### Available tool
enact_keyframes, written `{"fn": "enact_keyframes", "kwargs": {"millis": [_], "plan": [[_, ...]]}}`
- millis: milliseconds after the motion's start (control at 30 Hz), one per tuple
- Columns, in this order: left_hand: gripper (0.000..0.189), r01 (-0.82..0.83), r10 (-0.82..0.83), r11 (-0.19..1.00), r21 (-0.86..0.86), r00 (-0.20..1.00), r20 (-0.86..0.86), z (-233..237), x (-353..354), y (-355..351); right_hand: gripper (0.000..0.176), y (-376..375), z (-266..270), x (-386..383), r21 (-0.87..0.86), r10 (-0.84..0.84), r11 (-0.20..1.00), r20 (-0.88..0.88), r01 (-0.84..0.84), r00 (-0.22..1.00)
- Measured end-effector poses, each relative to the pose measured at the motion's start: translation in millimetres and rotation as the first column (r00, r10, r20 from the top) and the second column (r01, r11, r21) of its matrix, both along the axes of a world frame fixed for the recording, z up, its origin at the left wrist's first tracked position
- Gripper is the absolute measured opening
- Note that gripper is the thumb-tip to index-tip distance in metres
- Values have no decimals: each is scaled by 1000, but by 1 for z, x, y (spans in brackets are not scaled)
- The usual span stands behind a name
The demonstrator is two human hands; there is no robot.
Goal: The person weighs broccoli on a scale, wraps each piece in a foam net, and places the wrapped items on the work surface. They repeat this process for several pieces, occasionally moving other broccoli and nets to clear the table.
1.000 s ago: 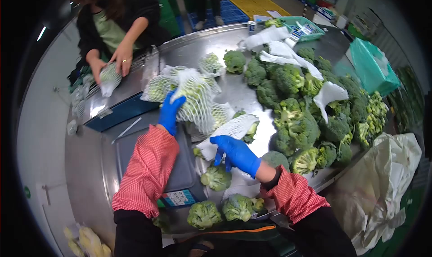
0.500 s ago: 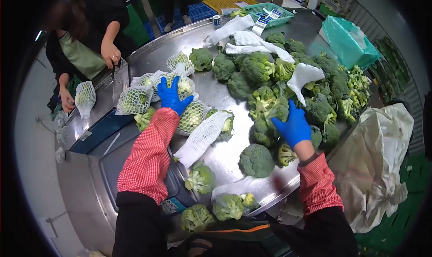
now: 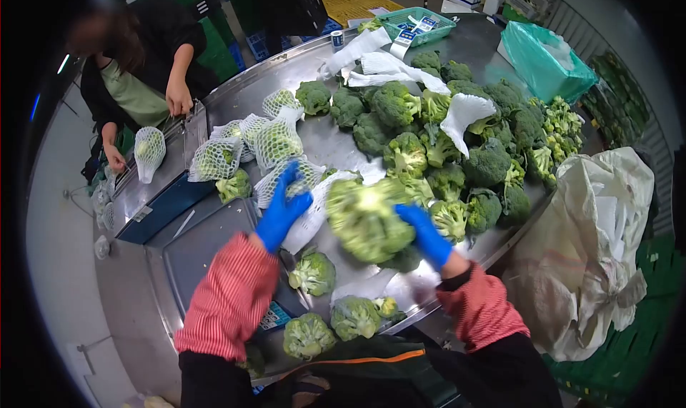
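My right hand point(image 3: 426, 235), in a blue glove, grips a large broccoli head point(image 3: 368, 219), its pale stem side turned up and blurred by motion. To the left, my left hand point(image 3: 284, 209), also gloved blue, has its fingers apart beside a white foam net sleeve point(image 3: 318, 211) and holds nothing. Netted broccoli heads point(image 3: 277, 142) sit together beyond my left hand. A big pile of bare broccoli point(image 3: 489, 161) covers the right part of the metal table, with loose white net sleeves point(image 3: 466, 116) on top. Several bare heads point(image 3: 314, 273) rest along the near edge.
Across the table at the far left, a co-worker point(image 3: 136, 86) has both hands near a metal device and a netted head point(image 3: 149, 153). A green basket point(image 3: 446, 28) with labels and a teal bag point(image 3: 547, 68) stand at the back. A white sack point(image 3: 586, 251) is at the right.
My right hand has moved left from the pile and now has a large broccoli head lifted. My left hand has drawn back toward me from the netted heads.
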State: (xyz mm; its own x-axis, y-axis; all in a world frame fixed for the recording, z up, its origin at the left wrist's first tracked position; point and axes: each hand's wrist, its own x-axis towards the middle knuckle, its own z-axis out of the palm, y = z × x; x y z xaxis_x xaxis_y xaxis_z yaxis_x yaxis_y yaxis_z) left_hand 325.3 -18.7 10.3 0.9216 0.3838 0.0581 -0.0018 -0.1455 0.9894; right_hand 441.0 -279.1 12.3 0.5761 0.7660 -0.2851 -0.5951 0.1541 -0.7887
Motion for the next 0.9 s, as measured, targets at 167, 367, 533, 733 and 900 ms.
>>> {"fn": "enact_keyframes", "kwargs": {"millis": [167,367,533,733,900], "plan": [[51,-20,-2,577,-817,1000,-26,-2,-99,-25,65,80,-18,-73,-229,284,954,484,-194,828],[50,-395,350,728,-560,917,-191,-4,-175,20,50,62,-11,-51,-409,321,909,808,78,494],[54,-574,527,798,-184,812,-250,-44,-220,79,67,10,7,59,-246,581,525,803,815,-133],[55,-740,833,362,567,529,158,17,-197,15,22,-30,-1,164,-76,747,402,603,912,-279],[24,-387,403,907,166,912,-74,30,-158,-70,15,-13,27,73,-59,245,819,936,570,-254]]}}
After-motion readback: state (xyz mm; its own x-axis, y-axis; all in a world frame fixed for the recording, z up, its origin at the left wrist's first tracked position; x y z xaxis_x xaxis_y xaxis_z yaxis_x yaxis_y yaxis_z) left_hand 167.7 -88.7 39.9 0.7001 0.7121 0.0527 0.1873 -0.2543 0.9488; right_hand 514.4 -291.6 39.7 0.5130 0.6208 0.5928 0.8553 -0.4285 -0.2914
